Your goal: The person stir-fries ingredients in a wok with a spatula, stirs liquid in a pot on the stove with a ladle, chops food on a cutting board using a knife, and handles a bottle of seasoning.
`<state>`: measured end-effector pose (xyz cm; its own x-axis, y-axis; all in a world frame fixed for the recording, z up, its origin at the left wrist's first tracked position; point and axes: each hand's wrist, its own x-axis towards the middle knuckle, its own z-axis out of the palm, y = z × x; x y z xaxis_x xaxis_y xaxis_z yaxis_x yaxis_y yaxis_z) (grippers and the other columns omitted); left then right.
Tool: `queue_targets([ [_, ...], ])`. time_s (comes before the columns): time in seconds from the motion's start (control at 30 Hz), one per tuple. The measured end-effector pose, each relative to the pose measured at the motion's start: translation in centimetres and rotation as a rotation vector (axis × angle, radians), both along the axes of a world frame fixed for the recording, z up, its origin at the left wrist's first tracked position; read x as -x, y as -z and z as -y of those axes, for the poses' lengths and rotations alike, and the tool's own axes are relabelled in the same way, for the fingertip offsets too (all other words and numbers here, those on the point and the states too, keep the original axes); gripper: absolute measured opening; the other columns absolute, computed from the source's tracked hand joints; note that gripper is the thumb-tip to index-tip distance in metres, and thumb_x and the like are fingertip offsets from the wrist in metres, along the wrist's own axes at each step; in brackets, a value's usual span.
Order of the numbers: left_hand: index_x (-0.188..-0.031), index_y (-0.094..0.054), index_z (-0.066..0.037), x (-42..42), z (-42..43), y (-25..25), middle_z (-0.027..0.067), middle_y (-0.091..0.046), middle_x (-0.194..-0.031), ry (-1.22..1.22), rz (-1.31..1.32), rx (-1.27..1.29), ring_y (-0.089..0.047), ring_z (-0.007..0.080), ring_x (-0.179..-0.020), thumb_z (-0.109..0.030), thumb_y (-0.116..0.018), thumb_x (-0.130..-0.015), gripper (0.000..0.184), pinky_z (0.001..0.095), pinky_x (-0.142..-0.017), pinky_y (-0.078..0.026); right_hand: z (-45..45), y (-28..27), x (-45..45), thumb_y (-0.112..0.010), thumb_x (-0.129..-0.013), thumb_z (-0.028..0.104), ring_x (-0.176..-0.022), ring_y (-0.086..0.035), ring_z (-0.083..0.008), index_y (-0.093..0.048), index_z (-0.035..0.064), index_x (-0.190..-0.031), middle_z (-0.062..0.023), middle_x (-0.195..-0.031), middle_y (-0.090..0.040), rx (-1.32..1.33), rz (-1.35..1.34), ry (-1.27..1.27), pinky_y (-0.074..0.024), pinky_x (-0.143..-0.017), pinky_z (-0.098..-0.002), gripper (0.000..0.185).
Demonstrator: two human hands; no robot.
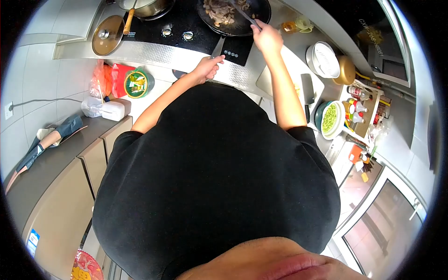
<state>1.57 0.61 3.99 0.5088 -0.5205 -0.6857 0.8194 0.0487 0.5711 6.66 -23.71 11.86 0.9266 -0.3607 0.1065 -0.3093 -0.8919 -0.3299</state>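
My left hand [207, 69] is closed around the handle [219, 46] of a dark frying pan [262, 10] on the stove. Sliced meat [220, 12], browned in places, lies in the pan, whose far side is cut off by the top of the view. In my right hand [268, 38] is a long-handled spatula [246, 16], its fingers wrapped round the grip. The spatula's shaft slants over the pan's rim toward the meat, and its working end is at the top edge, hard to make out.
Left of the pan, a pot [148, 8] stands near a glass lid [108, 35]. On the right are a cutting board [315, 87], a cleaver [307, 88], a white colander [325, 59] and a basket of chopped greens [330, 117]. Bottles [357, 106] fill a rack.
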Motion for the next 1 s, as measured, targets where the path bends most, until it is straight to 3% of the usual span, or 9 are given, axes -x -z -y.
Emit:
queue_targets([
  [0.1, -0.101, -0.06, -0.003, -0.1, -0.1, -0.1, -0.0079, -0.037, -0.062, 0.005, 0.012, -0.013, -0.027, 0.0024, -0.044, -0.036, -0.069, -0.099, 0.034, 0.0224, -0.039, -0.018, 1.8, -4.7, 2.2, -0.068, -0.091, 0.048, -0.093, -0.073, -0.0335, -0.076, 0.0315, -0.12, -0.0099, -0.099, -0.076, 0.086, -0.101, -0.089, -0.0587, -0.081, -0.0438, 0.034],
  [0.3, -0.102, -0.059, -0.005, 0.0, 0.1, -0.8, -0.0105, -0.036, -0.06, 0.028, 0.034, -0.062, -0.026, 0.0015, -0.044, -0.037, -0.064, -0.103, 0.033, 0.0212, -0.037, -0.019, 5.0, -11.6, 5.8, -0.071, -0.09, 0.045, -0.091, -0.073, -0.0312, -0.078, 0.0272, -0.115, -0.0087, -0.097, -0.076, 0.239, -0.118, -0.169, -0.059, -0.078, -0.0417, 0.031],
  [0.47, -0.1, -0.061, -0.005, 0.2, 0.2, -0.7, -0.0089, -0.039, -0.062, 0.013, 0.023, -0.073, -0.028, 0.0022, -0.044, -0.037, -0.067, -0.101, 0.032, 0.0218, -0.039, -0.019, 3.4, -7.0, 3.6, -0.065, -0.093, 0.045, -0.094, -0.073, -0.0323, -0.077, 0.0251, -0.115, -0.0103, -0.101, -0.076, 0.212, -0.143, -0.107, -0.059, -0.081, -0.0456, 0.031],
  [0.67, -0.098, -0.062, -0.007, 0.5, 0.2, -0.8, -0.0103, -0.04, -0.061, 0.007, 0.055, -0.087, -0.029, 0.0012, -0.044, -0.038, -0.066, -0.102, 0.031, 0.0215, -0.038, -0.02, 0.9, 1.1, -1.1, -0.06, -0.096, 0.045, -0.101, -0.071, -0.0398, -0.068, 0.0243, -0.13, -0.0178, -0.106, -0.075, -0.007, -0.017, 0.067, -0.0569, -0.087, -0.0513, 0.04],
  [0.8, -0.098, -0.063, -0.006, 0.4, 0.3, -1.0, -0.0098, -0.041, -0.06, -0.005, 0.052, -0.084, -0.03, 0.0015, -0.044, -0.037, -0.067, -0.101, 0.031, 0.0213, -0.038, -0.019, -0.8, -0.4, 0.2, -0.062, -0.096, 0.045, -0.104, -0.071, -0.0383, -0.069, 0.0273, -0.131, -0.0173, -0.108, -0.075, -0.026, -0.064, -0.002, -0.0565, -0.089, -0.0498, 0.04],
  [0.9, -0.098, -0.063, -0.006, 0.4, 0.1, -0.3, -0.0095, -0.042, -0.06, -0.026, 0.068, -0.091, -0.03, 0.0018, -0.044, -0.036, -0.067, -0.101, 0.03, 0.0212, -0.038, -0.019, 1.7, -4.4, 2.1, -0.066, -0.092, 0.046, -0.1, -0.072, -0.0342, -0.074, 0.033, -0.122, -0.0098, -0.106, -0.076, 0.021, -0.153, -0.042, -0.0576, -0.087, -0.0468, 0.034],
  [1.0, -0.098, -0.064, -0.005, 0.1, 0.0, 0.1, -0.0093, -0.042, -0.06, -0.025, 0.071, -0.07, -0.03, 0.0022, -0.043, -0.035, -0.067, -0.101, 0.03, 0.0212, -0.038, -0.02, 3.6, -9.2, 4.7, -0.067, -0.092, 0.044, -0.099, -0.073, -0.0324, -0.075, 0.0312, -0.121, -0.0087, -0.105, -0.077, 0.134, -0.161, -0.085, -0.0578, -0.087, -0.0437, 0.033],
])
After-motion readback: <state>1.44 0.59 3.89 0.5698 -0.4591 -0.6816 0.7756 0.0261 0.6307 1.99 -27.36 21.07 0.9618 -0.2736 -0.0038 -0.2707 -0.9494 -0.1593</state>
